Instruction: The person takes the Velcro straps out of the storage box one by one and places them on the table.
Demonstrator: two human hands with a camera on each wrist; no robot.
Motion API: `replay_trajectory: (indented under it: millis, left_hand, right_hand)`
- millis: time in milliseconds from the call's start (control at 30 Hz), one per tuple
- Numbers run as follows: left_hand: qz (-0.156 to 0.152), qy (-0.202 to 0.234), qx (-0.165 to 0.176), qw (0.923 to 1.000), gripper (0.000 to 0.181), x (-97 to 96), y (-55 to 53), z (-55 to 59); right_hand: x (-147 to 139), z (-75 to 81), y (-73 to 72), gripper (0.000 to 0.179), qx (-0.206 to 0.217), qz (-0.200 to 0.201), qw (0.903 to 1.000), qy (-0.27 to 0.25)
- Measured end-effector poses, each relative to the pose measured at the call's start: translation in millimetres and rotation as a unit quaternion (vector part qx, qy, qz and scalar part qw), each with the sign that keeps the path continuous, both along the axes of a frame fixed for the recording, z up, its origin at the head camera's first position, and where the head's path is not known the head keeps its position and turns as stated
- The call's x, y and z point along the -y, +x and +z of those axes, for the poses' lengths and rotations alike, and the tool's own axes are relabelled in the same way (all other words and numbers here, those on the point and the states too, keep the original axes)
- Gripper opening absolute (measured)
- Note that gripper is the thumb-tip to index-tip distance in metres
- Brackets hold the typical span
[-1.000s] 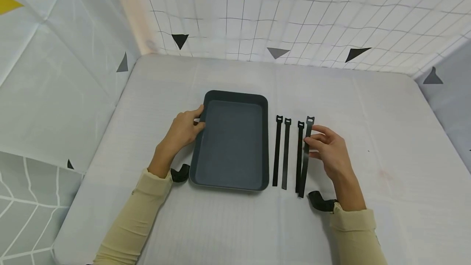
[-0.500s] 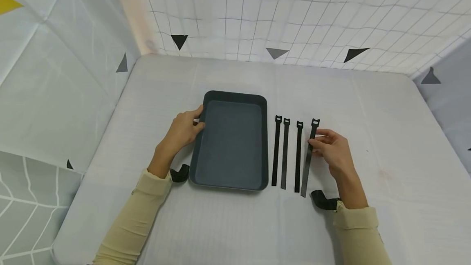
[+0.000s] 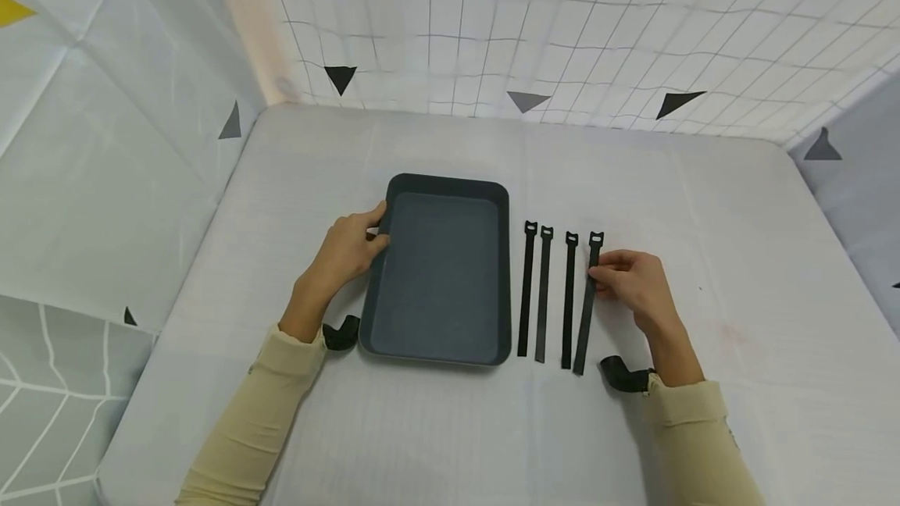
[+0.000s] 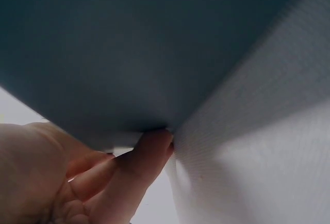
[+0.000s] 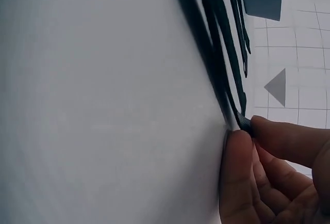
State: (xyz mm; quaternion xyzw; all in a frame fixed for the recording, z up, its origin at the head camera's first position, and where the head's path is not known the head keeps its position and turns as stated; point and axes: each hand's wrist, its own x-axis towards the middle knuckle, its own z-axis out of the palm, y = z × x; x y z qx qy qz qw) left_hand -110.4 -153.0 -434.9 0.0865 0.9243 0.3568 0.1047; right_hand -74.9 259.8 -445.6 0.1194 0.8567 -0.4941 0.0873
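A dark grey rectangular tray lies on the white-covered table. My left hand grips its left wall; in the left wrist view the fingers reach against the tray's outer side, low by the table. To the right of the tray, several black cable ties with slotted heads lie lengthwise in a row. My right hand pinches the rightmost cable tie between thumb and fingers, a little below its head. In the right wrist view that cable tie runs close over the table. Beside it lies another cable tie.
Two more cable ties, one nearer the tray and one beside it, lie to the left. Black curved pieces sit at both wrists. White fabric walls with grid lines and dark triangles stand behind the table.
My right hand has shifted the held cable tie rightward, away from the neighbouring one it overlapped, and lowered it nearer the table. The left hand keeps its place on the tray.
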Motion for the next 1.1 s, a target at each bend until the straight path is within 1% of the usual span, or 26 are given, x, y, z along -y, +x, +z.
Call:
replay_trajectory:
  millis: [100, 300, 667, 900, 1100]
  left_hand:
    - [-0.002, 0.0, 0.001, 1.0, 0.062, 0.1, 0.5, 0.1]
    - [0.0, 0.001, 0.001, 1.0, 0.062, 0.2, 0.1, 1.6]
    - [0.0, -0.005, 0.001, 1.0, 0.062, -0.6, -1.1, 1.5]
    - [0.001, -0.002, 0.004, 1.0, 0.062, -0.3, -1.2, 0.8]
    - [0.002, 0.001, 0.006, 1.0, 0.062, 0.1, -0.8, 0.2]
  right_hand:
    - [-1.1, 0.1, -0.6, 0.034, 0.004, 0.005, 1.0, 0.007]
    - [-2.6, 0.9, -2.6, 0.034, -0.003, 0.011, 0.9998, 0.015]
    - [-3.5, -1.0, -2.4, 0.026, -0.011, 0.015, 0.9978, 0.063]
    - [-2.5, -1.9, -0.3, 0.025, -0.028, 0.016, 0.9977, 0.06]
    - [-1.7, -4.0, 2.4, 0.03, -0.033, 0.01, 0.9986, 0.041]
